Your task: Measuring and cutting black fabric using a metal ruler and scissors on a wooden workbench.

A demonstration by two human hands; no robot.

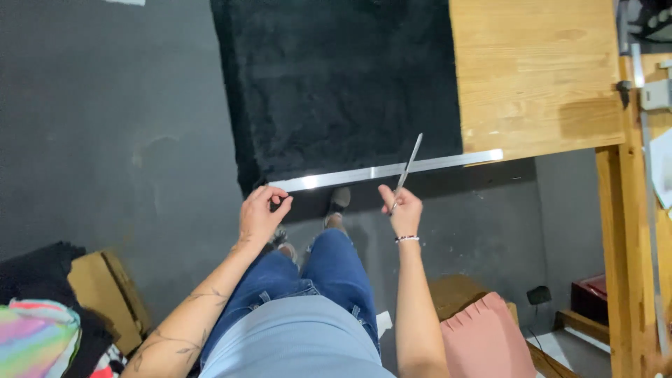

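At the left, the left hand (260,215) pinches the near end of a long metal ruler (385,170), fingers closed on it, pressing it along the front edge of the black furry fabric (343,84) spread over the wooden worktop (532,70). To the right, the right hand (404,212) holds long scissors (408,164), blades raised across the ruler. The fabric edge looks whole as far as can be seen, so cutting seems barely begun, if at all.
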